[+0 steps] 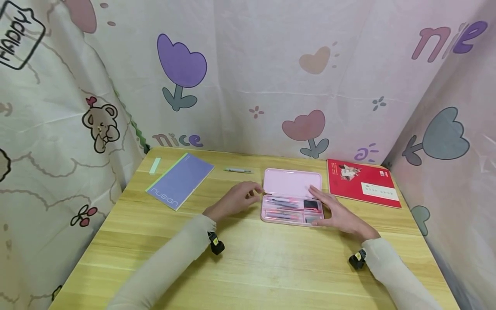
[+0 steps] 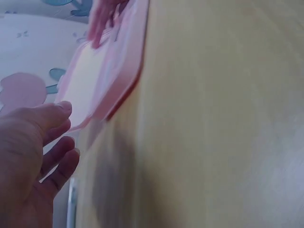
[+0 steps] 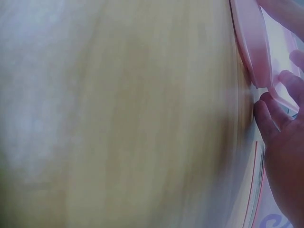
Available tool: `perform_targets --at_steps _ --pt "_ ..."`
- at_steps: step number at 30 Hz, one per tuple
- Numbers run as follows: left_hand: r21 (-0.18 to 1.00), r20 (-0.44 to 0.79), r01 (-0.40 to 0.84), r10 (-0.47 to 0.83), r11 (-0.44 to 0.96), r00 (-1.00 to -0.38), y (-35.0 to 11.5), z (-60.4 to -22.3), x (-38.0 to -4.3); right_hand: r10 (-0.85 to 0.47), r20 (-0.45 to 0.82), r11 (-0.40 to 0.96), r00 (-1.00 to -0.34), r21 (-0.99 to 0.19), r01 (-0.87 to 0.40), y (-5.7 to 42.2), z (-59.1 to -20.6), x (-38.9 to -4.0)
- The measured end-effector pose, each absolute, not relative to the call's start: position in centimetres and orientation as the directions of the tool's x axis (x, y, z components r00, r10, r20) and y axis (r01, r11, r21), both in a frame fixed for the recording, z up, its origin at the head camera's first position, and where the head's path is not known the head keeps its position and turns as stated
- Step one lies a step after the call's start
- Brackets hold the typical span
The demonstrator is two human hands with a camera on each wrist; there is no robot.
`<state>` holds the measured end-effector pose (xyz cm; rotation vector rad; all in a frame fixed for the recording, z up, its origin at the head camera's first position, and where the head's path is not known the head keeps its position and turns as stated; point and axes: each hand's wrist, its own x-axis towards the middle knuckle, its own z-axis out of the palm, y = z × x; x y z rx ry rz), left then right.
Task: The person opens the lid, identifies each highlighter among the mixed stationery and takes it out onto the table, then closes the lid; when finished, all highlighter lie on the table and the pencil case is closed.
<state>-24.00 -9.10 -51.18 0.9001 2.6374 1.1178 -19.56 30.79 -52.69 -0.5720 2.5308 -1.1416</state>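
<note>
A pink pencil case (image 1: pixel 293 183) lies unfolded on the wooden table, its lid tipped back toward the wall. Inside its tray are several pens (image 1: pixel 284 203) in two rows and a dark block (image 1: pixel 311 205) in a right-hand compartment. My left hand (image 1: pixel 242 197) hovers just left of the case, fingers relaxed and holding nothing. On the other side, my right hand (image 1: pixel 338 213) spreads along the right edge, fingertips over the lid's lower right corner and thumb at the tray's front corner. In the left wrist view, the left thumb and fingers (image 2: pixel 57 147) are apart from each other.
A purple-blue notebook (image 1: pixel 181 181) lies at the left with a pale green strip (image 1: pixel 155 165) beside it. Between notebook and case, toward the back, is a pen (image 1: pixel 238 170). The red booklet (image 1: pixel 360 183) lies right of the case. Printed curtains (image 1: pixel 248 77) enclose the table's back and sides.
</note>
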Motion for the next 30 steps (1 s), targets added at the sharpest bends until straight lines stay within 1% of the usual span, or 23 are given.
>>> perform_targets --at_steps 3,6,10,14,17,19,23,25,27,30 --pt "0.660 0.107 0.520 0.617 0.542 -0.780 -8.4 -51.8 -23.6 -0.464 -0.125 0.606 -0.877 -0.767 -0.212 30.8 -52.7 -19.5" --pt "0.593 0.111 0.566 0.639 0.572 -0.761 -7.8 -52.2 -23.4 -0.461 -0.134 0.607 -0.877 -0.769 -0.202 30.8 -52.7 -19.5" --pt "0.454 0.118 0.641 0.671 0.619 -0.732 -7.0 -52.2 -23.2 -0.459 -0.140 0.608 -0.877 -0.769 -0.196 30.8 -52.8 -19.4" --pt "0.315 0.091 0.694 0.707 0.648 -0.702 -6.1 -51.5 -23.0 -0.456 -0.139 0.608 -0.879 -0.770 -0.194 30.9 -52.7 -19.2" --pt "0.256 0.068 0.701 0.711 0.665 -0.700 -5.4 -51.1 -22.9 -0.456 -0.135 0.609 -0.880 -0.768 -0.197 30.9 -52.7 -19.2" --pt "0.240 0.060 0.699 0.709 0.673 -0.703 -5.0 -50.9 -23.0 -0.459 -0.131 0.613 -0.879 -0.763 -0.207 30.9 -52.7 -19.3" --pt "0.200 0.059 0.701 0.706 0.684 -0.706 -4.4 -50.9 -23.0 -0.462 -0.126 0.618 -0.878 -0.755 -0.217 30.8 -52.7 -19.3" --pt "0.158 0.064 0.712 0.712 0.684 -0.699 -4.2 -50.9 -23.0 -0.464 -0.126 0.619 -0.877 -0.754 -0.220 30.8 -52.6 -19.4" --pt "0.075 0.078 0.738 0.733 0.671 -0.675 -4.0 -50.9 -23.0 -0.462 -0.129 0.617 -0.878 -0.757 -0.213 30.8 -52.6 -19.4" --pt "-0.119 0.116 0.779 0.788 0.615 -0.604 -3.8 -50.9 -23.0 -0.459 -0.132 0.618 -0.879 -0.757 -0.210 30.8 -52.7 -19.4"
